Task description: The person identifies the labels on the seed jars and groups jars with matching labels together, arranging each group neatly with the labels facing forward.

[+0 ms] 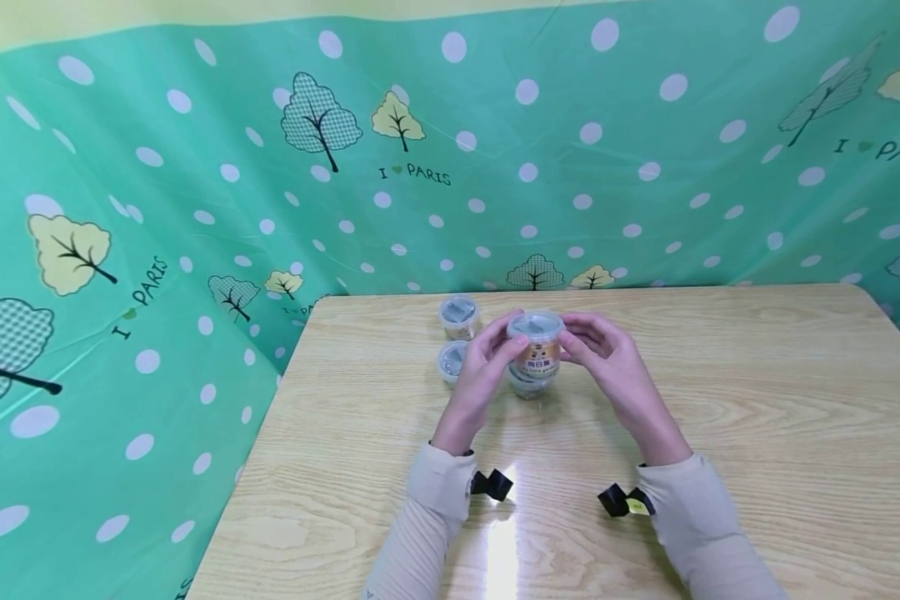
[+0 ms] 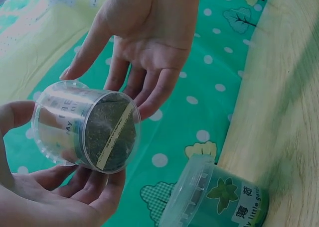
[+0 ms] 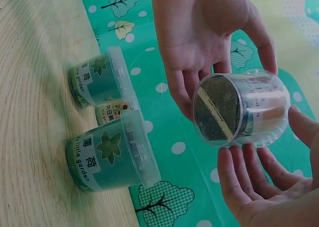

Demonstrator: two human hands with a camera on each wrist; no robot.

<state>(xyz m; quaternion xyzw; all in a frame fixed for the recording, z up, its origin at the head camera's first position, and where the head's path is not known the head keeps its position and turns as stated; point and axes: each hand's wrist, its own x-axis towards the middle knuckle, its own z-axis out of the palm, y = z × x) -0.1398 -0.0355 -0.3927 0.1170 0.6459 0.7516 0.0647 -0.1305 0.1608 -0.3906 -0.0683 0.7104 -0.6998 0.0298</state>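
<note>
Both hands hold a clear lidded plastic cup [image 1: 537, 354] with an orange-and-white label, raised above the table. My left hand [image 1: 483, 354] grips its left side, thumb on the near face. On its right side my right hand [image 1: 603, 350] grips it the same way. In the left wrist view, the cup [image 2: 65, 122] shows dark contents and a pale strip at its base. Below it, a green-labelled cup [image 1: 528, 387] stands on the table, partly hidden by the raised one. The right wrist view shows that green cup [image 3: 107, 157] apart from the hands.
Another green-labelled cup [image 1: 452, 360] stands left of the hands, partly behind the left one. Farther back is a cup [image 1: 459, 315] with a yellowish label. They stand on a wooden table [image 1: 330, 433], with a green dotted cloth [image 1: 420, 242] behind and to the left.
</note>
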